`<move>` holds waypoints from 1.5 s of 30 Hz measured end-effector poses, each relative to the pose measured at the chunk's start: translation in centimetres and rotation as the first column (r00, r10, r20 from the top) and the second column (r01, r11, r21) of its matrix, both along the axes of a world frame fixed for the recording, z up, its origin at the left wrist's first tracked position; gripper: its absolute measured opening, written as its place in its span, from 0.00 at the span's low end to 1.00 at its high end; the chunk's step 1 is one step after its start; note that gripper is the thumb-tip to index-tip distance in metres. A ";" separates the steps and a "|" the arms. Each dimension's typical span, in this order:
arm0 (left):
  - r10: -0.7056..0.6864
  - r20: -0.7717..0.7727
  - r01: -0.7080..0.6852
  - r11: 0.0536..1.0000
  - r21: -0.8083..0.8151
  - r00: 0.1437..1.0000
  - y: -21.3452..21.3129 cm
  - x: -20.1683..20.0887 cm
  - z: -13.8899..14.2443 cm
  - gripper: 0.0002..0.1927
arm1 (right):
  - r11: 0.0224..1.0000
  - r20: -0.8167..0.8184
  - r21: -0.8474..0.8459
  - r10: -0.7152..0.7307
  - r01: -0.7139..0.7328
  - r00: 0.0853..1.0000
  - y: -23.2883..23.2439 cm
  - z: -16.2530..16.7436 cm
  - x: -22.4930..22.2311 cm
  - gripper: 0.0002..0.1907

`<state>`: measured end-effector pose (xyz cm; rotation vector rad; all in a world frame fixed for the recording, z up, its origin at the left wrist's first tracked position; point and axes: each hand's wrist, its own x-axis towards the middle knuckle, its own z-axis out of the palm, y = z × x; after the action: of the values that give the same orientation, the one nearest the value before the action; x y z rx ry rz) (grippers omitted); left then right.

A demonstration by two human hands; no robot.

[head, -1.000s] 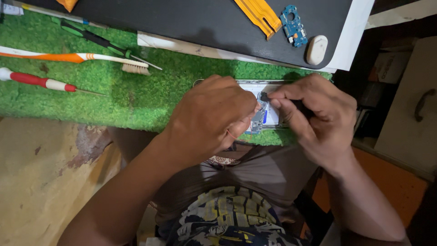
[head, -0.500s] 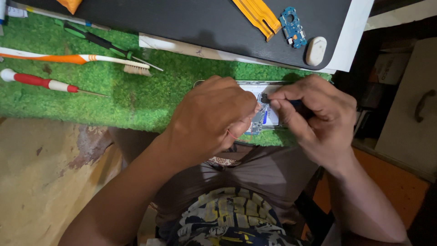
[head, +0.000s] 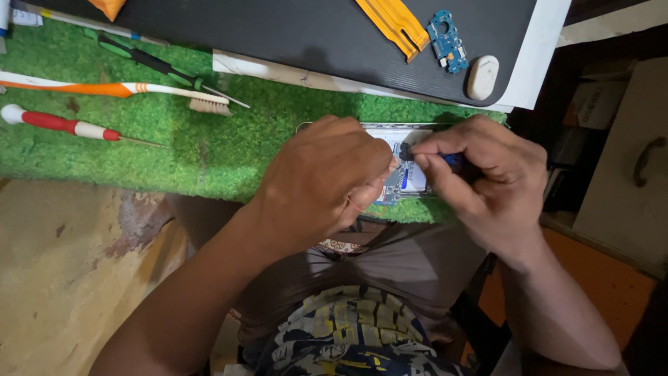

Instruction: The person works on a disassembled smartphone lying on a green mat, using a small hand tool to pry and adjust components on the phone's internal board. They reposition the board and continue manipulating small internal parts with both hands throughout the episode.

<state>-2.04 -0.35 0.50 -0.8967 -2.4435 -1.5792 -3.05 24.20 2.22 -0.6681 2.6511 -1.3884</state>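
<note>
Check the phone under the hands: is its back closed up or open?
Open. The phone lies flat on the green mat with circuitry exposed between the left hand and right hand, which holds a blue-handled tool.

An opened phone (head: 407, 163) is laid on the turf mat (head: 243, 146) at its near edge, covered on its left part by the left hand (head: 327, 181) and met from the right by the right hand (head: 487, 177), in whose fingers a small tool (head: 445, 160) is pinched over the phone. Left of the hands, a screwdriver (head: 66, 125) and, behind it, a toothbrush (head: 118, 90) are laid on the mat. Farther back, a flat mat (head: 292, 35) is spread, with a ribbon cable (head: 393, 21), a small circuit board (head: 445, 38) and an oval piece (head: 482, 76) set on its right part.
</note>
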 end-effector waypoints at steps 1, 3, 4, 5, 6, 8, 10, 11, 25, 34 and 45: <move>0.000 -0.005 0.000 1.000 0.001 1.000 0.1 0.0 0.0 0.08 | 1.000 0.017 -0.020 0.005 -0.005 1.000 0.1 0.0 -0.1 0.04; 0.004 -0.005 -0.004 1.000 0.004 1.000 0.1 -0.1 0.0 0.08 | 1.000 -0.010 -0.014 0.004 -0.004 1.000 0.1 0.0 -0.1 0.04; 0.005 0.000 -0.005 1.000 0.005 1.000 0.1 0.0 0.0 0.08 | 1.000 -0.022 -0.011 0.002 -0.003 1.000 0.1 0.1 -0.1 0.05; 0.005 0.006 -0.005 1.000 0.007 1.000 0.0 0.0 0.0 0.08 | 1.000 -0.015 -0.005 0.000 0.000 1.000 0.2 0.2 0.0 0.04; 0.004 0.010 -0.004 1.000 -0.001 1.000 0.0 0.0 0.0 0.08 | 1.000 -0.008 0.001 -0.002 0.002 1.000 0.2 0.3 0.1 0.04; 0.003 0.020 -0.002 1.000 -0.015 1.000 0.0 0.0 0.0 0.09 | 1.000 0.007 0.016 -0.016 0.016 1.000 0.1 0.5 0.2 0.04; 0.003 0.011 -0.003 1.000 -0.001 1.000 0.0 0.0 0.0 0.09 | 0.999 0.016 0.030 -0.033 0.033 0.999 0.0 0.5 0.2 0.06; 0.003 0.008 -0.003 1.000 0.007 1.000 0.0 0.0 0.0 0.09 | 0.999 0.008 0.028 -0.028 0.028 1.000 -0.1 0.5 0.2 0.05; 0.009 0.006 -0.009 1.000 0.001 1.000 -0.1 0.0 0.0 0.10 | 0.999 0.014 0.041 -0.004 0.004 1.000 -0.1 0.7 -0.1 0.06; 0.005 0.006 -0.005 1.000 0.012 1.000 -0.1 0.0 0.1 0.10 | 0.997 0.064 0.056 -0.055 0.052 0.996 -0.3 0.9 0.1 0.05; 0.018 -0.002 -0.018 1.000 0.008 1.000 0.0 0.0 0.1 0.10 | 1.000 0.047 0.012 -0.019 0.018 0.999 0.0 0.5 0.1 0.05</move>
<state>-2.03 -0.31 0.58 -0.8721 -2.4355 -1.5800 -3.00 24.22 2.71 -0.6034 2.6331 -1.3748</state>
